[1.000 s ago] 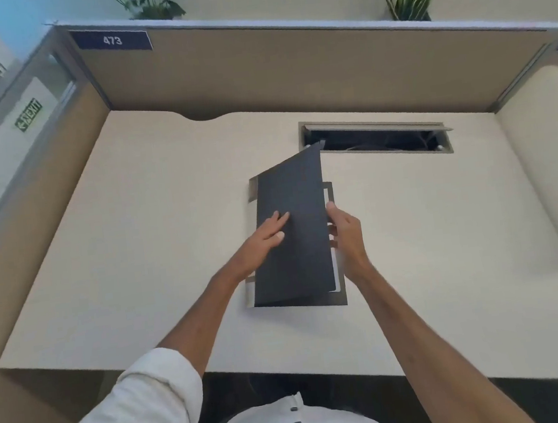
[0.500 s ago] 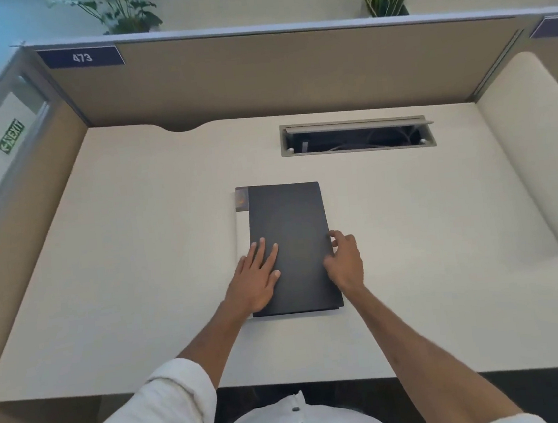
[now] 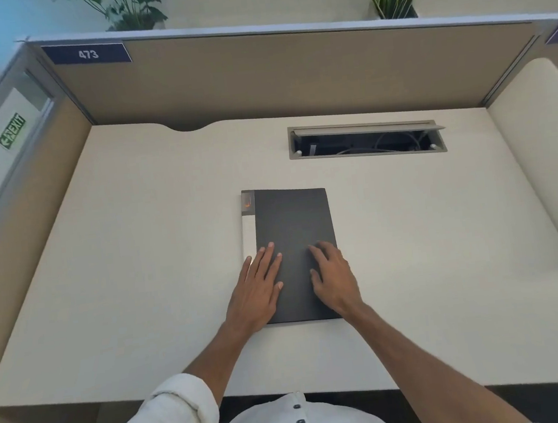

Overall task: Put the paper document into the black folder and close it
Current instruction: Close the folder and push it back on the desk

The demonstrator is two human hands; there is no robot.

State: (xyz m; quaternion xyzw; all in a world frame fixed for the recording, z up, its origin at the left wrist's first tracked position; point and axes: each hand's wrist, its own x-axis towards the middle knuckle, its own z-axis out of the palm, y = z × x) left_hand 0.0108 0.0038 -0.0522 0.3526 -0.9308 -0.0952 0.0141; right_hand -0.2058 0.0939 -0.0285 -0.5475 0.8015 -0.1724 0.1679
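Left hand (image 3: 256, 291) lies flat, fingers (image 3: 269, 259) spread and open, palm down over the left edge of the black folder (image 3: 295, 244), fingertips partly on the pale strip of paper document (image 3: 248, 238) sticking out along that side. Folder closed, flat on the desk (image 3: 138, 260), centre, near the front edge. Cover matte dark grey, plain. Right hand (image 3: 335, 281) rests on the folder's lower right, fingers loosely curved, open, gripping nothing.
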